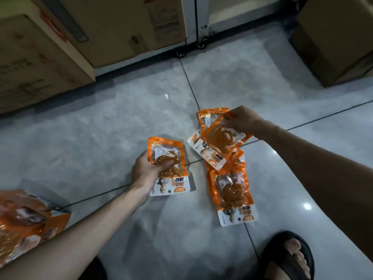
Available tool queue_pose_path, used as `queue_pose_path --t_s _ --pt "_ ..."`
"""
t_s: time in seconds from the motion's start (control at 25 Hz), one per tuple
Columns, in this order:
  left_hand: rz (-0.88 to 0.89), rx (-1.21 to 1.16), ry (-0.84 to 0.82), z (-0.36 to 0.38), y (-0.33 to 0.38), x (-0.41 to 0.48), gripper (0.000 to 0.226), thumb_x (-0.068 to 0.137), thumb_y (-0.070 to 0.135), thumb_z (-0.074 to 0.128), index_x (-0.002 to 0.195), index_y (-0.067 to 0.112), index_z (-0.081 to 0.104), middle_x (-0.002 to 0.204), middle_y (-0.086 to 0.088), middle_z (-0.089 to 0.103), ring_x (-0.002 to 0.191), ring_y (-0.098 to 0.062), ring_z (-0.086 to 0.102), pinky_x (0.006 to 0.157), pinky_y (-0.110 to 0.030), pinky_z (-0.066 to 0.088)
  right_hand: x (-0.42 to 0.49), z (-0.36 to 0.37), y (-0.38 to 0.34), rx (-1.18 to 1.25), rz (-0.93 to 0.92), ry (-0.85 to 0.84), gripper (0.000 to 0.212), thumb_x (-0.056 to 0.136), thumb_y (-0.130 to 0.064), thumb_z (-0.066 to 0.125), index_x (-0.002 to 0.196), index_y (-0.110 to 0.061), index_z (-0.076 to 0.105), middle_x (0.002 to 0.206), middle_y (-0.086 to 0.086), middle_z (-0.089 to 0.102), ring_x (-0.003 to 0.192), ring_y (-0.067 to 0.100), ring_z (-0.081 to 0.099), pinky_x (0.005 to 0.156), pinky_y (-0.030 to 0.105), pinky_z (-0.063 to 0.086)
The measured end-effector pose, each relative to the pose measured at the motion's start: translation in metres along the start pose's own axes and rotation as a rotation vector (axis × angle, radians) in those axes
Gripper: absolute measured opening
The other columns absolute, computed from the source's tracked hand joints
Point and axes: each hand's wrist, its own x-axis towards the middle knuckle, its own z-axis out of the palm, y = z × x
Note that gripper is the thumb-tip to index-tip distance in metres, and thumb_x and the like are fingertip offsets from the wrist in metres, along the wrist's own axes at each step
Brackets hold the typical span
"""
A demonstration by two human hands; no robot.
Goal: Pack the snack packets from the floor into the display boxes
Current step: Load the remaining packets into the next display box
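Observation:
Orange and white snack packets lie on the grey tiled floor. My left hand (148,170) grips one packet (171,178) at its left side, thumb across the clear window. My right hand (241,120) pinches the top edge of another packet (221,138), tilted above a small heap. Beneath it lie a packet at the back (207,116), one showing its white label (201,150), and a nearer packet (232,193) flat on the tiles. An orange display box (26,225) with packets in it sits at the lower left, partly out of frame.
Large cardboard cartons (40,63) stand along the back left, another carton (333,41) at the back right. A white wheeled frame (198,27) stands between them. My sandalled foot (288,257) rests at the bottom right. Bare tiles (90,148) lie left of the packets.

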Motion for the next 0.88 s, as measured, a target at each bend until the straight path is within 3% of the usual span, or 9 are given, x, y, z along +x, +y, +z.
queue_pose_path --t_s 0.12,0.16,0.24,0.4,0.6,0.72,0.8,0.88 --pt "0.024 -0.018 -0.038 -0.012 0.006 0.002 0.035 0.071 0.018 0.087 0.103 0.015 0.071 0.096 -0.002 0.079 0.089 -0.024 0.076 0.089 -0.049 0.058 0.018 0.015 0.005 0.003 0.139 0.184 0.072 0.074 -0.045 0.079 0.132 -0.013 0.050 0.126 0.015 0.053 0.107 0.029 0.055 0.085 0.032 0.049" --pt "0.021 -0.035 -0.047 -0.014 0.006 0.003 0.035 0.072 0.018 0.087 0.103 0.015 0.071 0.096 -0.003 0.079 0.089 -0.024 0.076 0.089 -0.050 0.059 0.013 0.023 0.008 0.016 0.219 0.280 0.086 0.070 -0.051 0.080 0.137 -0.012 0.042 0.133 0.018 0.044 0.119 0.034 0.048 0.097 0.039 0.046" --pt "0.015 -0.085 -0.058 -0.012 0.006 0.004 0.035 0.072 0.014 0.086 0.104 0.014 0.070 0.096 -0.004 0.079 0.088 -0.025 0.077 0.088 -0.050 0.059 -0.005 0.045 0.015 -0.014 0.359 0.356 0.101 0.066 -0.061 0.077 0.139 -0.008 0.032 0.133 0.022 0.038 0.124 0.039 0.039 0.105 0.046 0.039" --pt "0.024 -0.120 -0.105 -0.002 0.006 0.004 0.037 0.074 0.013 0.085 0.108 0.012 0.070 0.099 -0.005 0.079 0.090 -0.025 0.076 0.088 -0.049 0.059 -0.021 0.082 0.018 0.008 0.448 0.323 0.101 0.062 -0.056 0.083 0.134 -0.006 0.032 0.129 0.022 0.050 0.121 0.040 0.046 0.102 0.047 0.039" --pt "0.004 -0.177 -0.128 -0.001 0.003 0.000 0.038 0.075 0.012 0.085 0.109 0.012 0.068 0.100 -0.006 0.079 0.090 -0.024 0.076 0.087 -0.047 0.060 -0.005 0.082 0.023 0.024 0.212 0.506 0.082 0.071 -0.028 0.083 0.137 -0.011 0.037 0.126 0.015 0.058 0.115 0.035 0.056 0.102 0.051 0.042" --pt "-0.010 -0.195 -0.130 -0.005 0.002 0.004 0.039 0.074 0.013 0.085 0.109 0.013 0.068 0.100 -0.006 0.079 0.091 -0.025 0.076 0.088 -0.047 0.059 0.002 0.077 0.020 0.145 0.209 0.452 0.072 0.074 -0.040 0.078 0.132 -0.011 0.047 0.126 0.014 0.046 0.113 0.033 0.052 0.096 0.049 0.050" --pt "-0.020 -0.219 -0.131 -0.007 0.005 0.005 0.039 0.075 0.014 0.084 0.111 0.013 0.068 0.101 -0.005 0.079 0.090 -0.023 0.077 0.086 -0.044 0.060 0.013 0.071 0.013 0.178 0.244 0.395 0.083 0.071 -0.052 0.077 0.134 -0.008 0.044 0.127 0.014 0.040 0.116 0.032 0.046 0.099 0.046 0.048" --pt "-0.018 -0.243 -0.130 -0.007 0.008 0.004 0.038 0.077 0.014 0.082 0.112 0.013 0.068 0.101 -0.004 0.079 0.089 -0.021 0.077 0.082 -0.039 0.061 0.023 0.068 0.004 0.054 0.293 0.320 0.093 0.068 -0.057 0.078 0.135 -0.004 0.040 0.128 0.018 0.040 0.120 0.034 0.041 0.103 0.042 0.042"
